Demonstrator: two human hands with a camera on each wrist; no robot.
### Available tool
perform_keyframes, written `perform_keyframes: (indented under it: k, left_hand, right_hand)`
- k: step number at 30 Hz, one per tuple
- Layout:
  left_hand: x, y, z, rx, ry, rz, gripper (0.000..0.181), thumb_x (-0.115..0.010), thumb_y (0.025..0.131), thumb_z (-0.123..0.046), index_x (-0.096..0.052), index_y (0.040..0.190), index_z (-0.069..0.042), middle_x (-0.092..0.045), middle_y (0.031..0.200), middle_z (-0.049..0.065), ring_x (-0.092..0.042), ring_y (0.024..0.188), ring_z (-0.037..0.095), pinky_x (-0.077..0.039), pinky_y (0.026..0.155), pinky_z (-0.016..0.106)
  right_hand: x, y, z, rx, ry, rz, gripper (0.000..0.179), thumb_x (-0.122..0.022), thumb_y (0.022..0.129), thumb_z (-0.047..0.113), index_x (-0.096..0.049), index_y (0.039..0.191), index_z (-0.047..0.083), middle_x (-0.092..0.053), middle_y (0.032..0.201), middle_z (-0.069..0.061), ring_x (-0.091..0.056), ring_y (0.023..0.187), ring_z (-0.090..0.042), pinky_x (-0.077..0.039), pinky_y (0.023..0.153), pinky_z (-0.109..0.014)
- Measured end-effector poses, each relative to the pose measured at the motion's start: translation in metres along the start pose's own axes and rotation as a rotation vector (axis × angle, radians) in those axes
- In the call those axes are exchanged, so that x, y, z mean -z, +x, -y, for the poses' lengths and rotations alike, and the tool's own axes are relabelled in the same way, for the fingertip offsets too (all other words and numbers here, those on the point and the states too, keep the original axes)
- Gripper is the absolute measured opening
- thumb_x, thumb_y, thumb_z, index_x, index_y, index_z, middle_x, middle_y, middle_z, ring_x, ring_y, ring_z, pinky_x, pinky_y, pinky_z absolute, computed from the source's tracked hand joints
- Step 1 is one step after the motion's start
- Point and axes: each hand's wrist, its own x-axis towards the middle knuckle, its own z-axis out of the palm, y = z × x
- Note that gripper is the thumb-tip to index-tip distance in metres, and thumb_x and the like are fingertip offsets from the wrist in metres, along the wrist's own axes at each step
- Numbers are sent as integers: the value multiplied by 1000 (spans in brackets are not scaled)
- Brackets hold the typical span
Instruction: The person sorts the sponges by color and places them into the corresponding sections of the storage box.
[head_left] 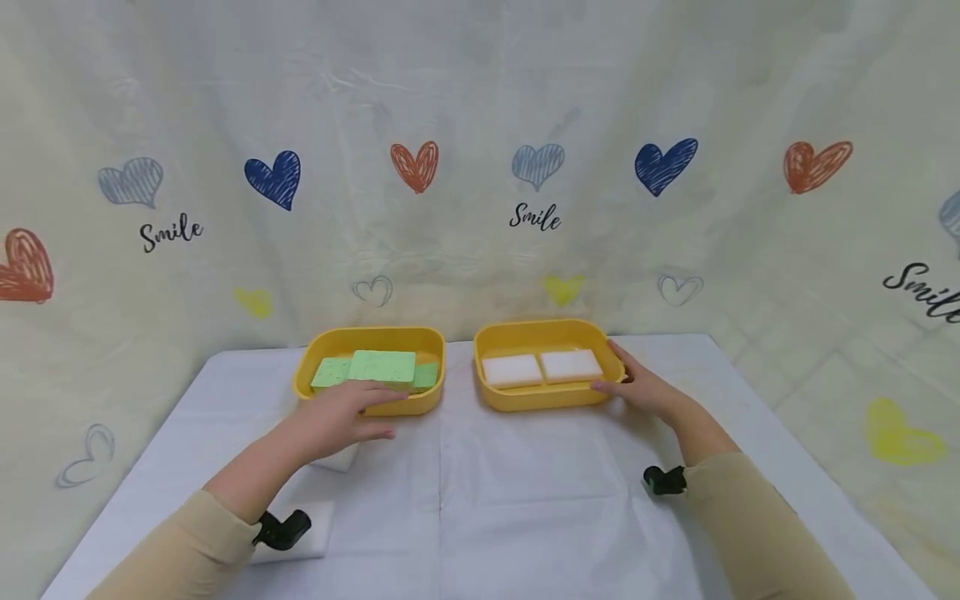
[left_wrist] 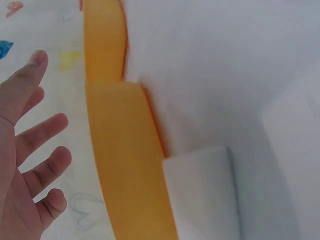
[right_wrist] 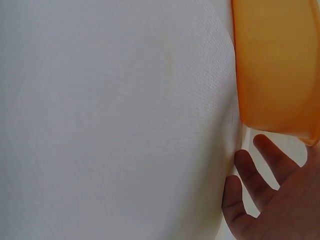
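My left hand (head_left: 339, 421) hovers at the front of the left yellow tray (head_left: 375, 335), its fingers spread and holding nothing in the left wrist view. Green sponges (head_left: 382, 367) lie in that tray, one on top of the others. Below this hand a white block (head_left: 337, 459) sits on the cloth, partly hidden by the hand. My right hand (head_left: 641, 385) grips the right end of the other yellow tray (head_left: 536, 400), thumb at the front rim and a finger farther back. Two white sponges (head_left: 512, 370) lie side by side inside it.
Another white piece (head_left: 311, 533) lies on the white tablecloth (head_left: 525, 500) under my left forearm. Just behind the trays hangs a curtain (head_left: 480, 250) printed with hearts. A narrow gap separates the two trays.
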Motion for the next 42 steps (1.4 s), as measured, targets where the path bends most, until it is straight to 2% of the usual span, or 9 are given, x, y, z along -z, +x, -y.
perform_keyframes:
  k: [6,10,13,17,20,28,39,42]
  left_hand:
    - [-6,-42,33,132,5,18,57,-73,86,-48,-59,139,-30,-58,138,-2,-54,126,27,-46,102,51]
    - [-9,-60,50,172,22,15,57,-74,86,-47,-61,138,-29,-59,138,-1,-52,129,30,-44,103,54]
    - [-9,-70,60,170,43,5,56,-74,85,-47,-62,136,-26,-60,136,1,-53,128,34,-44,102,56]
    - [-8,-74,70,168,67,10,57,-75,85,-46,-63,135,-22,-60,137,5,-53,125,38,-44,99,59]
    - [-9,-75,78,193,71,38,60,-76,84,-44,-62,137,-20,-57,139,8,-52,126,39,-43,100,59]
    - [-12,-74,87,187,34,80,67,-79,80,-42,-61,137,-12,-54,142,16,-49,127,45,-41,101,62]
    - [-13,-76,90,261,-8,132,68,-81,78,-45,-61,138,-20,-55,139,15,-48,128,43,-40,100,63]
    - [-12,-77,91,278,-35,137,67,-82,79,-41,-60,139,-21,-54,141,15,-47,130,43,-39,102,63]
  right_hand:
    - [0,-1,-1,11,-6,6,108,-67,89,56,12,159,29,-8,162,-27,-21,141,-49,-18,111,-71]
    - [0,-1,-1,12,-13,7,107,-66,90,56,12,159,29,-7,162,-27,-17,142,-50,-16,111,-71]
    - [0,-1,0,11,-22,6,108,-66,90,56,12,158,29,-6,162,-28,-16,142,-50,-16,111,-72]
    - [0,-1,1,-6,-20,11,108,-65,89,57,14,158,29,-7,161,-28,-18,141,-50,-17,110,-72]
    - [1,-1,3,-22,-13,12,108,-66,89,57,14,158,30,-8,161,-28,-19,141,-50,-17,110,-71]
    - [1,-4,3,19,-5,14,105,-66,91,52,12,159,29,-10,160,-30,-19,142,-50,-17,111,-71]
    - [1,-4,3,26,-19,10,104,-65,92,51,11,159,27,-11,160,-30,-19,142,-50,-15,111,-71]
    - [1,-4,3,21,-18,13,104,-65,92,51,11,159,27,-11,160,-30,-18,142,-49,-15,111,-71]
